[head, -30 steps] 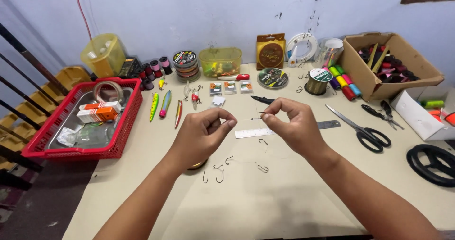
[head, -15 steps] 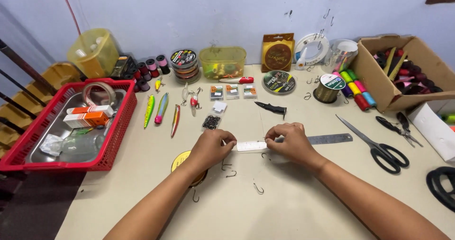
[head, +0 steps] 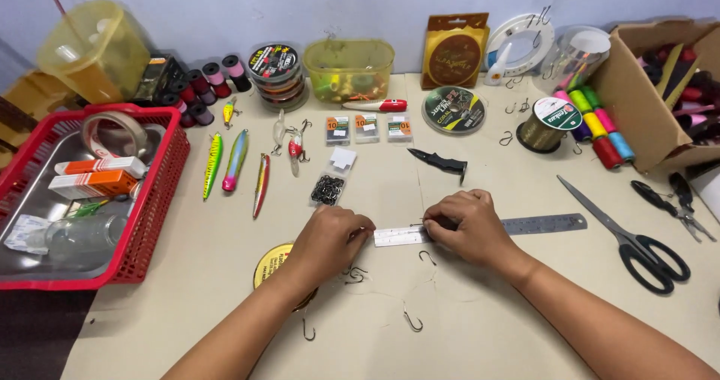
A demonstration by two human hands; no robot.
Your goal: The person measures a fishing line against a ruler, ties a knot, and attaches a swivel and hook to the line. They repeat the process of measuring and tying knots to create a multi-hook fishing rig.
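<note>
My left hand [head: 330, 243] and my right hand [head: 469, 226] rest knuckles-up on the table, both pressed onto a steel ruler [head: 540, 224] that lies flat and runs off to the right. Their fingertips are pinched at the ruler's left part, a short gap apart; something thin and dark shows at my right fingertips, too small to name. Loose fish hooks [head: 412, 320] and a faint thin line lie on the table just below the hands. A round yellow line spool [head: 271, 264] sits partly under my left wrist.
A red basket [head: 154, 215] with boxes and tape stands at the left. Fishing lures [head: 235, 160], a bag of hooks [head: 328, 189], a black knife [head: 439, 162], scissors [head: 630, 237], pliers [head: 675, 204], thread spools [head: 596, 125] and a cardboard box [head: 645, 102] lie around.
Both hands came down from in front of me onto the ruler a second ago. Since half a second ago they have stayed there.
</note>
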